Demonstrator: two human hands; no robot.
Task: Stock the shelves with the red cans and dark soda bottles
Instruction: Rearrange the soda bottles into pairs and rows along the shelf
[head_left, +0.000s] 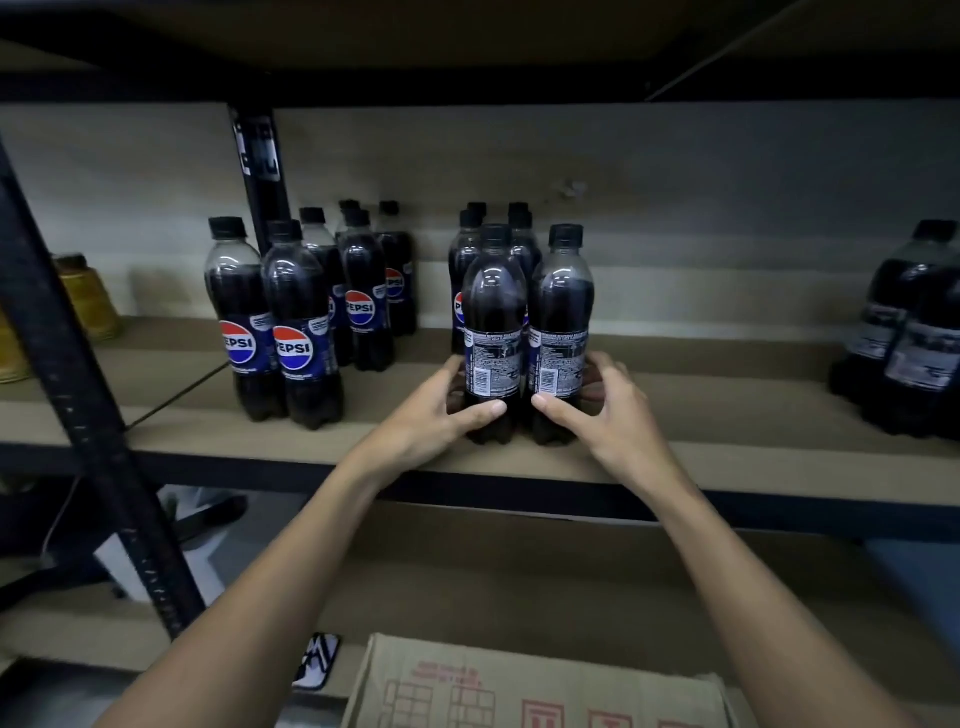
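Two dark soda bottles stand side by side at the front of the brown shelf (727, 415). My left hand (441, 410) grips the base of the left bottle (493, 312), thumb across its front. My right hand (602, 405) grips the base of the right bottle (563, 312) the same way. Both labels face me with their printed backs. More dark bottles stand close behind this pair. No red cans are in view.
A cluster of Pepsi bottles (296, 322) stands at the left of the shelf beside a black upright post (260, 171). More bottles (909, 338) stand at the far right. A yellow jar (88, 296) sits far left. A cardboard box (535, 686) lies below, near me.
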